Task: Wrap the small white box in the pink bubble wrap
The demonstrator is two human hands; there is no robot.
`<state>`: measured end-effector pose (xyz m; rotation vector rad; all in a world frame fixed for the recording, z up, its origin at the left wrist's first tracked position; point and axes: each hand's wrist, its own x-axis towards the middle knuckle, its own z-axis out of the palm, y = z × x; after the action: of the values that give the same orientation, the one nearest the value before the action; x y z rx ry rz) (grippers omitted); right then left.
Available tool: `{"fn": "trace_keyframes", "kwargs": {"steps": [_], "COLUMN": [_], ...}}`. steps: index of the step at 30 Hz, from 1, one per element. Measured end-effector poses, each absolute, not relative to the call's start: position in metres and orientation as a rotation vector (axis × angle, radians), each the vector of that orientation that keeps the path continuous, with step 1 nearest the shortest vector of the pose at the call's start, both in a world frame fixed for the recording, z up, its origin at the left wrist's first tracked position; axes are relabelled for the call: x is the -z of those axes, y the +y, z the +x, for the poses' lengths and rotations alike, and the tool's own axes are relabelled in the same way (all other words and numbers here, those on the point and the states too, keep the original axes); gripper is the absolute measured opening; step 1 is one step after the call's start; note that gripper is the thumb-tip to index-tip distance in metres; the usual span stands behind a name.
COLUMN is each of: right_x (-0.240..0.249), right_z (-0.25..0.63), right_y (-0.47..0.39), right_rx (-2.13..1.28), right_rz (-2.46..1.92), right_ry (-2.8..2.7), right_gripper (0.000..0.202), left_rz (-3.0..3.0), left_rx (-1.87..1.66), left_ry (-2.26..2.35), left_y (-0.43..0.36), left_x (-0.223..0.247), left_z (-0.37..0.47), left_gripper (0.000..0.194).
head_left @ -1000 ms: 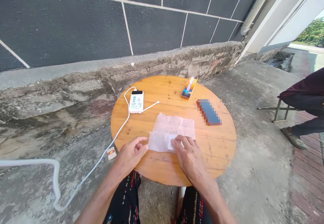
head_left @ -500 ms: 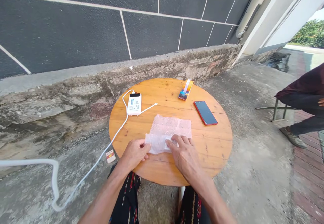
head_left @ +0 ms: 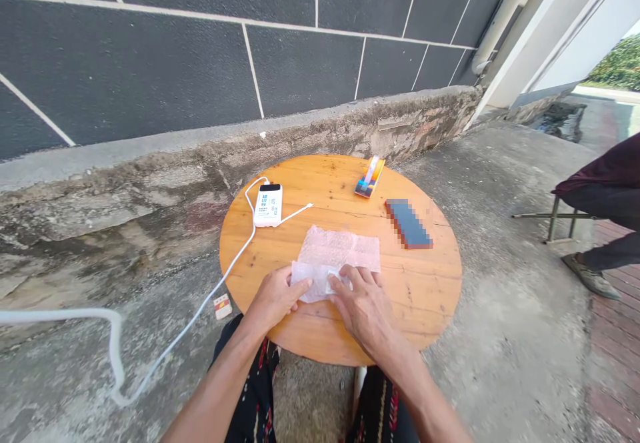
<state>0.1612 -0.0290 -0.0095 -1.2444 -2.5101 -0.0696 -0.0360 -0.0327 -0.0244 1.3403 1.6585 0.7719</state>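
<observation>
A sheet of pinkish bubble wrap (head_left: 340, 246) lies on the round wooden table (head_left: 280, 163), its near edge folded over into a flat strip. My left hand (head_left: 276, 296) grips the strip's left end, thumb on top and fingers curled at the edge. Over the strip's right part, my right hand (head_left: 364, 299) is bent, with thumb and fingers closed on the wrap. A small white flat piece (head_left: 331, 281) shows beside the right fingertips; whether it lies on or inside the fold I cannot tell.
A white power bank (head_left: 269, 205) with a white cable (head_left: 227, 269) sits at the left. Toward the back stands a tape dispenser (head_left: 370, 177), and a red-edged phone (head_left: 409, 224) is at the right. A small box (head_left: 223, 306) is on the ground. A seated person's leg (head_left: 600, 263) is far right.
My left thumb has slid inward over the left end of the folded strip. The right hand stays nearly in place. The whole view has shifted slightly.
</observation>
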Motion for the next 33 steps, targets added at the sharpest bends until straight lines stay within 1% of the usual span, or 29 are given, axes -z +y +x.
{"fn": "trace_keyframes", "kwargs": {"steps": [6, 11, 15, 19, 22, 33], "right_x": [0.01, 0.01, 0.011, 0.012, 0.012, 0.011], "right_z": [0.162, 0.162, 0.162, 0.162, 0.162, 0.161], "right_y": [-0.028, -0.027, -0.026, -0.026, -0.026, -0.024], "right_rx": [0.072, 0.082, 0.068, 0.082, 0.099, 0.079], "right_rz": [-1.248, -1.236, -1.232, -1.225, -1.23, -1.217], "right_ry": [-2.517, -2.528, -2.53, -2.511, -2.502, -2.528], "right_gripper": [0.025, 0.021, 0.021, 0.021, 0.021, 0.021], "left_rz": [1.399, 1.309, 1.214, 1.031, 0.955, 1.002], "left_rx": [-0.827, -0.874, -0.913, -0.964, -0.969, -1.066], "left_ry": [1.679, 1.699, 1.671, 1.48, 1.485, 1.54], "left_y": [-0.026, -0.025, -0.027, -0.038, -0.044, -0.033], "left_x": [0.027, 0.026, 0.026, 0.027, 0.029, 0.036], "left_z": [-0.031, -0.021, -0.014, -0.013, -0.009, 0.004], "left_gripper": [0.022, 0.021, 0.024, 0.037, 0.039, 0.021]}}
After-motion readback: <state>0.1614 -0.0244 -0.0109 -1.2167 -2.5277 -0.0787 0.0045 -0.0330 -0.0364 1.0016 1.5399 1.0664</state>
